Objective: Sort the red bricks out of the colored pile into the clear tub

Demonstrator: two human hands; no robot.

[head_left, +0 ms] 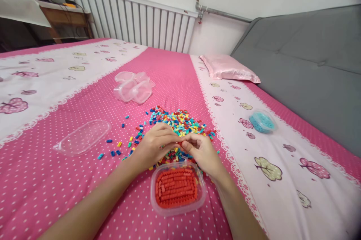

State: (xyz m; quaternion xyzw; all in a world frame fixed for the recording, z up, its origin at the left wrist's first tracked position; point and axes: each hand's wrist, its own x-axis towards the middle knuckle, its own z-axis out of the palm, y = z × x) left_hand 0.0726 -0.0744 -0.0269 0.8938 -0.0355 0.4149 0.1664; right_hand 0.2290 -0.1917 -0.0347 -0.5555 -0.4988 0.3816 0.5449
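Both my hands meet above a loose pile of small coloured building bricks (180, 120) on the bed. My left hand (158, 140) and my right hand (199, 150) pinch together at the fingertips on a small red brick (179, 143), mostly covered by the fingers. Just below them stands a clear plastic container (179, 210), its floor lined with rows of red bricks (176, 187). Stray bricks, such as a blue one (113, 153), lie to the left of the pile.
A clear lid (84, 137) lies at the left. Further back are several stacked clear containers (134, 88). On the right sits a container of light-blue bricks (262, 121). Behind are a pink pillow (228, 68), a grey headboard (299, 44) and a white radiator (135, 16).
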